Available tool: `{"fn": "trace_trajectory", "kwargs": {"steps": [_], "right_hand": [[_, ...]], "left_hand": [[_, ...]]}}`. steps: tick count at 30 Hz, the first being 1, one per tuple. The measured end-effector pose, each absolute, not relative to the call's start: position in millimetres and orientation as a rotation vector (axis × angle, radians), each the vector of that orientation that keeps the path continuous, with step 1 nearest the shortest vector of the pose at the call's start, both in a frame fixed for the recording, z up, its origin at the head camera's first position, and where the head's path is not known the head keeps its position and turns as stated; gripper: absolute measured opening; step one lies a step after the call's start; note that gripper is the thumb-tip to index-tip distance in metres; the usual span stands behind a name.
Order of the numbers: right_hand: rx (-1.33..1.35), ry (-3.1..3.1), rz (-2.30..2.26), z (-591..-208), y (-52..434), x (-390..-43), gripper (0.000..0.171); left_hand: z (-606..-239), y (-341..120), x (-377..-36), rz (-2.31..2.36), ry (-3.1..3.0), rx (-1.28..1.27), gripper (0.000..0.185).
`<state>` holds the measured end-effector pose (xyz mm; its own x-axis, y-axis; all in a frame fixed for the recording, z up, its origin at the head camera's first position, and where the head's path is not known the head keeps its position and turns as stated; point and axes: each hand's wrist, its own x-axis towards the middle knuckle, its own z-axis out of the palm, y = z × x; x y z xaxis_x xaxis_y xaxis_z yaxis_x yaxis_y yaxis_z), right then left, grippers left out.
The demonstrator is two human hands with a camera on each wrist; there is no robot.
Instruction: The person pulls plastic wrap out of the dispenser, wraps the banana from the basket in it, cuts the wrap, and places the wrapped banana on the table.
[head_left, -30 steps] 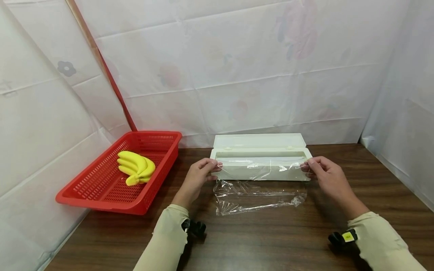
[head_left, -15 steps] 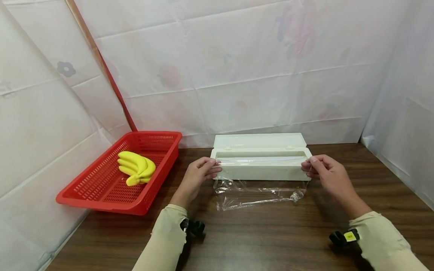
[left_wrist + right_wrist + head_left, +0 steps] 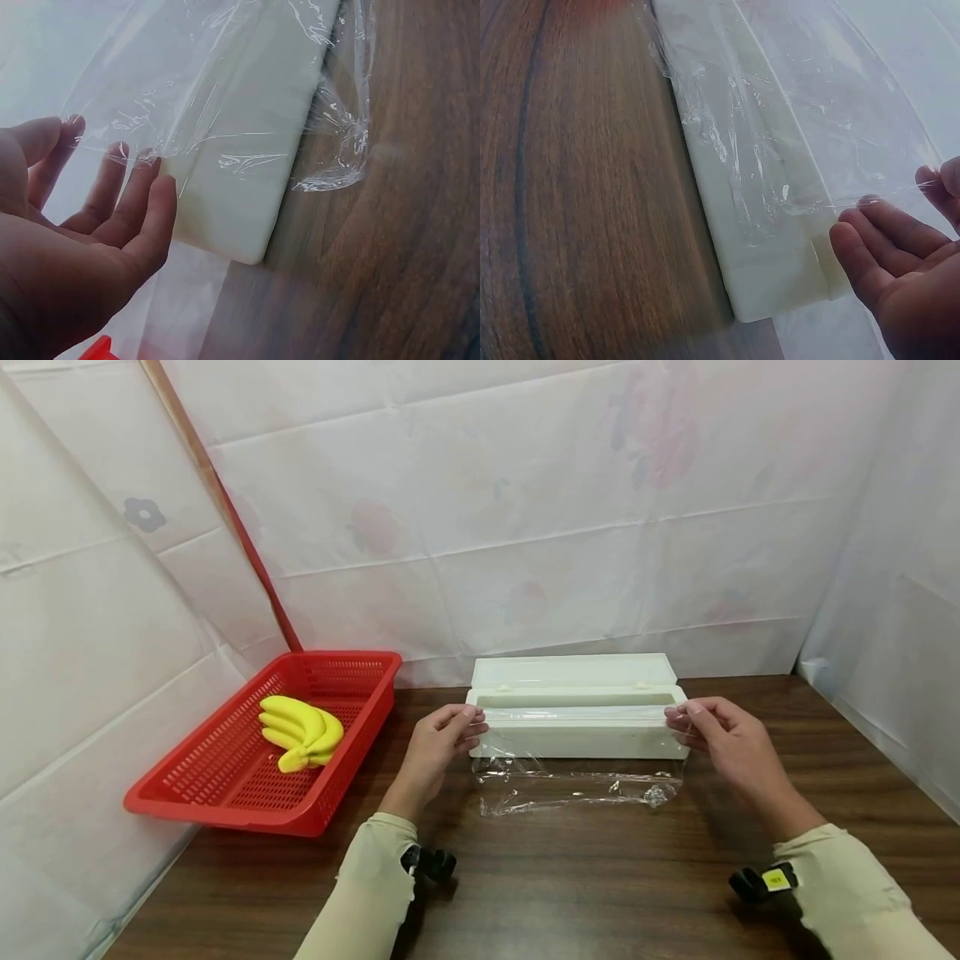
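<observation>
Item, hands, two. We record the left hand (image 3: 435, 750) at nine o'clock of the film and the right hand (image 3: 729, 750) at three. Each pinches one corner between thumb and forefinger, the remaining fingers loosely bent and spread.

Item, clear film (image 3: 517, 768), one sheet, held up between the hands. It hangs toward six o'clock over the front of the box, its lower margin crumpled, with a tight bunch at about four o'clock. Whether that margin touches the tabletop, we cannot tell.

Item, white box (image 3: 577, 692), long, just beyond the hands at twelve o'clock, its lid (image 3: 574, 672) tipped back behind it.

Hazards, in our judgement: the creased margin may cling to itself and fold if the hands come together; an uneven pull could split the sheet from a corner; so narrow a pinch might let one slip; and a hard tug could drag the box toward six o'clock.

Item, red basket (image 3: 337, 787), well apart at nine o'clock, yellow bananas (image 3: 302, 727) lying inside.

Item, tabletop (image 3: 585, 902), dark wood-grained, beneath all.
</observation>
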<state>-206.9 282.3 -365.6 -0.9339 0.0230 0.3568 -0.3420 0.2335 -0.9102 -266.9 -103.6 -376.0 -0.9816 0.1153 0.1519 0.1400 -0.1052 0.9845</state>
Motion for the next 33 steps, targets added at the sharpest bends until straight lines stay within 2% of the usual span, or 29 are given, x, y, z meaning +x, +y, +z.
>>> {"fn": "trace_trajectory", "kwargs": {"steps": [19,33], "right_hand": [[0.278,-2.161,1.833,-363.6,279.2,-204.2,0.048],[0.428,-2.019,2.053,-361.9,286.1,-205.6,0.035]], "left_hand": [[-374.4,-106.7,-265.5,-2.291,-2.046,-0.323,0.030],[-369.7,-108.4,-263.6,-2.312,-2.016,-0.362,0.028]]}}
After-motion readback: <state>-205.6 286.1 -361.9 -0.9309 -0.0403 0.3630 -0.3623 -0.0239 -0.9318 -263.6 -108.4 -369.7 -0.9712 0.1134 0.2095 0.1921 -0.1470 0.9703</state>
